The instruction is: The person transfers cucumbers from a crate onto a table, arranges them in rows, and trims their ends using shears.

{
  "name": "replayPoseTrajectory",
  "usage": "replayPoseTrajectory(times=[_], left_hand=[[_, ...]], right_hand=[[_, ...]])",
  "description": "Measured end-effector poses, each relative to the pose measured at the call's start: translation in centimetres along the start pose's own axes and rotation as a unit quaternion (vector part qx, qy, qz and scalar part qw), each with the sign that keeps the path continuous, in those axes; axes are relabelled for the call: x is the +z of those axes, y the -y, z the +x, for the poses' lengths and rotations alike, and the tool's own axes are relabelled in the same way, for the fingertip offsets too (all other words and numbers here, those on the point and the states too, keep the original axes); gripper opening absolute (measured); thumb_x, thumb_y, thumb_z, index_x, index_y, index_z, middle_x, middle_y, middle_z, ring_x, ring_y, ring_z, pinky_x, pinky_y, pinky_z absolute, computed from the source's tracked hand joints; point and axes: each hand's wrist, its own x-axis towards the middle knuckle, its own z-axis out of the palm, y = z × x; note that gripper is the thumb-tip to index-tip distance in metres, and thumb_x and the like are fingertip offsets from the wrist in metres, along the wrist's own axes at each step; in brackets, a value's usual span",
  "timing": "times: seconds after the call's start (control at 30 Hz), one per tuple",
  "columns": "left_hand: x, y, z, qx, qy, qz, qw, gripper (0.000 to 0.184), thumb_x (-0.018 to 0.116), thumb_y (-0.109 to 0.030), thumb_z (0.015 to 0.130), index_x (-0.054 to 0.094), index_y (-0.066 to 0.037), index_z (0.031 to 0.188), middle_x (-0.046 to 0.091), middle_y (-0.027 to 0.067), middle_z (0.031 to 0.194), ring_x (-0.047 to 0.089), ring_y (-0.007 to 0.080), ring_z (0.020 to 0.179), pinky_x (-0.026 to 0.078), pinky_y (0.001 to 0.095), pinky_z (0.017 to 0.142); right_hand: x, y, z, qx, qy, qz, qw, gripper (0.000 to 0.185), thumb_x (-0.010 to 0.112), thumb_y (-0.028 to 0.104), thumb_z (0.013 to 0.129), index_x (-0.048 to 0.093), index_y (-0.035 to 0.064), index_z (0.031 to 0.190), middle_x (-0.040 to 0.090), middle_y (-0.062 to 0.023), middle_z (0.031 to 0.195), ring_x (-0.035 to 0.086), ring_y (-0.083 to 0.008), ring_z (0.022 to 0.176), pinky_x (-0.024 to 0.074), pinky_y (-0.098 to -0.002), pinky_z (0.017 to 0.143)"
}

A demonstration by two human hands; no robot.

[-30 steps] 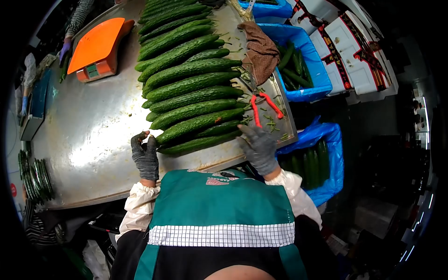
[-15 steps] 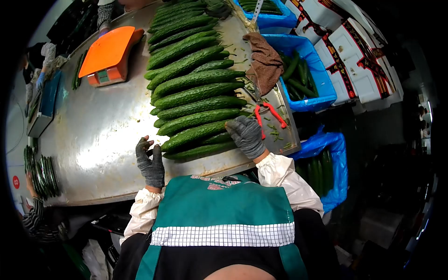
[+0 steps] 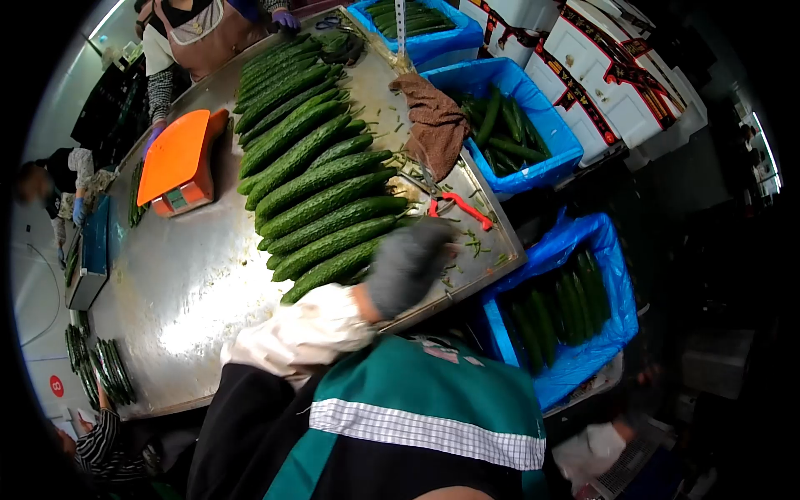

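Note:
My left hand (image 3: 410,265), in a grey glove, reaches across my body over the table's near right corner. It is blurred by motion and overlaps the near end of a row of cucumbers (image 3: 333,212), so its fingers cannot be made out. Just beyond it lie red-handled scissors (image 3: 462,207) amid small green trimmings. My right hand (image 3: 637,408) is out at the lower right, below a crate of cucumbers (image 3: 621,321) lined with blue plastic. It is dark and smeared, with mainly the pale sleeve and wrist showing.
An orange scale (image 3: 175,162) stands on the metal table (image 3: 187,292). A brown cloth (image 3: 433,125) hangs near the right edge, beside another blue-lined crate (image 3: 567,154). White boxes (image 3: 600,75) are stacked behind. Co-workers (image 3: 204,37) stand around the far and left sides.
My left hand has swung right across my body from the cucumbers' left ends. My right hand has left their right ends and moved down to the lower right. The view has turned right.

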Motion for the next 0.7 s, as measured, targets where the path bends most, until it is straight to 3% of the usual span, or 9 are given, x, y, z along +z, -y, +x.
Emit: replayPoseTrajectory(times=[0.13, 0.17, 0.2, 0.3, 0.37, 0.47, 0.53, 0.63, 0.7], left_hand=[[12.3, -5.6, 6.5, 0.182, 0.156, -0.084, 0.967, 0.018, 0.059, -0.018, 0.074, 0.05, -0.004, 0.069, 0.052, 0.0129, 0.073, 0.054, 0.0299, 0.067, 0.044, 0.0367, 0.055], [13.1, -9.3, 7.9, 0.213, 0.233, -0.094, 0.944, 0.021, 0.06, -0.023, 0.071, 0.055, -0.003, 0.071, 0.055, 0.0132, 0.08, 0.055, 0.0283, 0.073, 0.044, 0.037, 0.059], [16.3, -11.0, 7.3, 0.272, 0.139, -0.175, 0.936, 0.022, 0.059, -0.022, 0.068, 0.06, -0.001, 0.075, 0.057, 0.0172, 0.088, 0.054, 0.0332, 0.078, 0.045, 0.0417, 0.067], [23.1, -15.3, 3.4, 0.341, 0.255, -0.039, 0.904, 0.027, 0.056, -0.026, 0.07, 0.062, -0.006, 0.087, 0.052, 0.0186, 0.105, 0.05, 0.0354, 0.094, 0.041, 0.0478, 0.076], [25.2, -14.3, 0.5, 0.363, 0.233, -0.041, 0.901, 0.04, 0.059, -0.023, 0.067, 0.056, -0.013, 0.106, 0.031, 0.0177, 0.131, 0.03, 0.0355, 0.119, 0.028, 0.0554, 0.091], [23.8, -8.2, -1.4, 0.274, 0.244, -0.049, 0.929, 0.055, 0.059, -0.021, 0.068, 0.044, -0.018, 0.12, 0.014, 0.0182, 0.138, 0.016, 0.0369, 0.126, 0.021, 0.06, 0.093], [15.5, -8.6, 4.9, 0.104, 0.511, 0.063, 0.851, 0.06, 0.059, -0.019, 0.07, 0.036, -0.014, 0.125, 0.021, 0.0197, 0.135, 0.02, 0.0379, 0.125, 0.023, 0.0545, 0.096], [12.2, -2.0, 4.3, 0.065, 0.324, 0.082, 0.94, 0.06, 0.061, -0.016, 0.072, 0.035, -0.004, 0.124, 0.038, 0.0217, 0.123, 0.035, 0.0345, 0.117, 0.028, 0.0387, 0.098], [7.1, -0.5, 5.6, -0.064, 0.254, -0.043, 0.964, 0.055, 0.059, -0.003, 0.074, 0.036, -0.004, 0.123, 0.043, 0.0166, 0.121, 0.042, 0.0266, 0.113, 0.035, 0.0321, 0.093]], right_hand=[[-7.5, -4.1, 0.7, 0.018, -0.143, -0.103, 0.984, 0.016, 0.063, 0.013, 0.072, 0.058, 0.0028, 0.085, 0.055, -0.0076, 0.084, 0.052, -0.0178, 0.074, 0.042, -0.0259, 0.065], [-9.4, -5.6, 0.8, 0.032, -0.176, -0.151, 0.972, 0.017, 0.063, 0.013, 0.072, 0.058, 0.0029, 0.085, 0.055, -0.0079, 0.085, 0.051, -0.0184, 0.076, 0.0416, -0.0265, 0.067], [-10.4, -6.6, 0.6, 0.048, -0.19, -0.204, 0.959, 0.018, 0.063, 0.014, 0.072, 0.058, 0.003, 0.085, 0.055, -0.0083, 0.086, 0.051, -0.0191, 0.077, 0.0412, -0.0272, 0.068], [-13.7, -9.5, -0.2, 0.091, -0.246, -0.398, 0.879, 0.02, 0.063, 0.015, 0.072, 0.058, 0.0033, 0.087, 0.055, -0.0093, 0.09, 0.05, -0.021, 0.082, 0.0401, -0.0291, 0.072], [-11.7, -8.4, -1.5, -0.003, -0.276, -0.389, 0.879, 0.021, 0.064, 0.016, 0.072, 0.058, 0.0035, 0.087, 0.054, -0.0101, 0.092, 0.05, -0.0223, 0.085, 0.0393, -0.0304, 0.075], [-4.7, -4.3, -3.0, -0.136, -0.243, -0.307, 0.91, 0.023, 0.064, 0.018, 0.071, 0.057, 0.0038, 0.089, 0.054, -0.0111, 0.096, 0.049, -0.0242, 0.09, 0.0382, -0.0323, 0.079], [0.7, -1.6, -3.9, -0.199, -0.184, -0.261, 0.926, 0.024, 0.064, 0.018, 0.071, 0.057, 0.004, 0.09, 0.054, -0.0118, 0.098, 0.048, -0.0255, 0.093, 0.0374, -0.0336, 0.082], [9.8, 1.2, -5.4, -0.269, -0.037, -0.225, 0.936, 0.027, 0.065, 0.02, 0.071, 0.057, 0.0044, 0.091, 0.053, -0.0129, 0.102, 0.047, -0.0275, 0.098, 0.0363, -0.0355, 0.086], [15.9, 1.6, -6.5, -0.294, 0.103, -0.238, 0.92, 0.028, 0.065, 0.021, 0.071, 0.056, 0.0046, 0.092, 0.053, -0.0136, 0.104, 0.046, -0.0287, 0.102, 0.0355, -0.0368, 0.089]])
